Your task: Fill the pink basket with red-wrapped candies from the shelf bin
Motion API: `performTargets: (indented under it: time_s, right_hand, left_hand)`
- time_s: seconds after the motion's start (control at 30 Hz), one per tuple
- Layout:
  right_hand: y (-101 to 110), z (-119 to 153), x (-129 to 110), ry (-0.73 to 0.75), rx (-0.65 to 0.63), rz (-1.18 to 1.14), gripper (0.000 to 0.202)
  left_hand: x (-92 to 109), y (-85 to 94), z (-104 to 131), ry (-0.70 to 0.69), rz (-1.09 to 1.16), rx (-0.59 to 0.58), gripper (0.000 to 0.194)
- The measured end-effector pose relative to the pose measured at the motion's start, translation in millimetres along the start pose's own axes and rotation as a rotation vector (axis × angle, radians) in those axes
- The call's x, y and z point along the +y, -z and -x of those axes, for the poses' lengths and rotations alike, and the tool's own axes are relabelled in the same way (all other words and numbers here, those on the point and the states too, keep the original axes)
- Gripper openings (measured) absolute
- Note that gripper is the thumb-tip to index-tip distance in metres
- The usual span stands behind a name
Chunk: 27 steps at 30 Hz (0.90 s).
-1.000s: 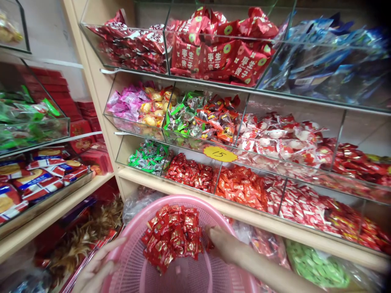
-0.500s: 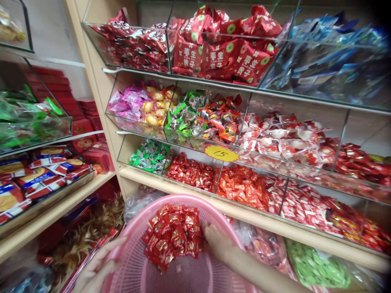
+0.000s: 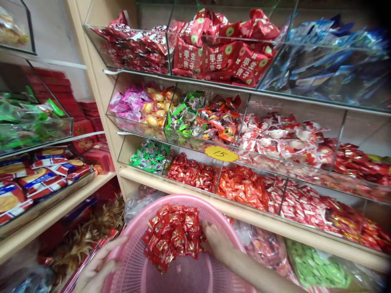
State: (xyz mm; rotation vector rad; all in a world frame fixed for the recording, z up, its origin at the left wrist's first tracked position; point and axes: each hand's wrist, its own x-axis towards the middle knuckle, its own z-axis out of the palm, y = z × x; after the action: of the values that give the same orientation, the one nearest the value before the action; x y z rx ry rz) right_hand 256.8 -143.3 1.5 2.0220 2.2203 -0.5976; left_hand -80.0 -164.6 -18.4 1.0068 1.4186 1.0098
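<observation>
Reaching with bare right hand [image 3: 218, 244] down into round pink plastic mesh basket [image 3: 180, 198], on right side of heap of small shiny red-and-gold wrapped candies [image 3: 175, 236]. Fingers bent downward, at the heap's right edge. Right grip partly hidden – cannot tell if clamped on a candy or just touching. Holding bare left hand [image 3: 94, 268] at left side of basket, by the rim. Left grip with thumb and forefinger apart, forefinger stretched out to the rim.

Location of candies: inside basket, piled toward far side, with bare mesh floor in the near part. Location of basket: right in front of pale wooden shelf [image 3: 143, 179], with crumpled clear plastic bag [image 3: 137, 203] just beside at left and clear bag of light green candies [image 3: 319, 262] well apart at right.

Above shelf edge, in clear bins, left to right: green-and-silver candies [image 3: 150, 156], dark red candies [image 3: 192, 173], orange-red candies [image 3: 242, 186], red-and-white candies [image 3: 305, 207]. Higher up – yellow scalloped oval tag with handwritten 15 [image 3: 221, 153], then large red printed bags [image 3: 220, 57] in top row. Far left: red, white and blue packets [image 3: 42, 179]; below, brown feathery bundle [image 3: 77, 248].
</observation>
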Motion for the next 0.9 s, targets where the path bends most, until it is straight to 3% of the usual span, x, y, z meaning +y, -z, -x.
performTargets:
  time_s: [0.33, 0.63, 0.9]
  right_hand:
    - [0.6, 5.9, -2.4, -0.005, 0.027, 0.010, 0.053]
    - [0.6, 7.1, -4.4, 0.054, 0.081, 0.023, 0.035]
    - [-6.7, -2.9, 4.8, 0.162, 0.189, 0.002, 0.048]
  left_hand:
    - [7.3, -7.2, 2.6, 0.020, 0.018, 0.035, 0.048]
    - [14.1, -8.2, 5.2, -0.002, -0.004, 0.051, 0.046]
    - [31.2, -19.2, 12.7, 0.004, 0.017, 0.142, 0.045]
